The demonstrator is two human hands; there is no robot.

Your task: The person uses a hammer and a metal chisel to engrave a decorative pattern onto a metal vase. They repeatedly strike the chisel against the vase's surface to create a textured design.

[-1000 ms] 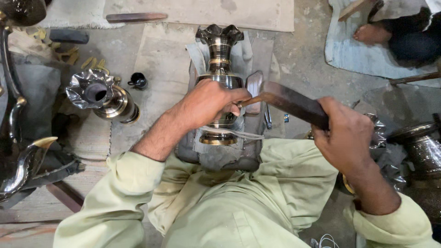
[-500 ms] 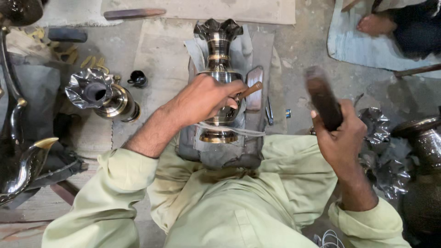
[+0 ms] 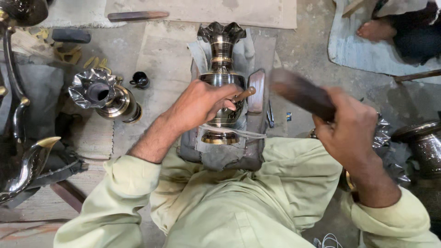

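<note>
Left hand: the left hand lies over the belly of the metal vase, fingers curled round a thin wooden-handled punch whose butt sticks out past the knuckles toward the right hand.
Right hand: the right hand is clenched around a dark wooden mallet, blurred, raised just right of the punch's butt and not touching it.
Vase: it lies on its side under the left palm, strapped on a grey padded block against the person's lap, its frilled mouth pointing away beyond the fingers.
Beside the grip: a flat wooden piece rests on the block just beyond the punch.
Farther left: a second vase lies on the floor, well apart.
</note>
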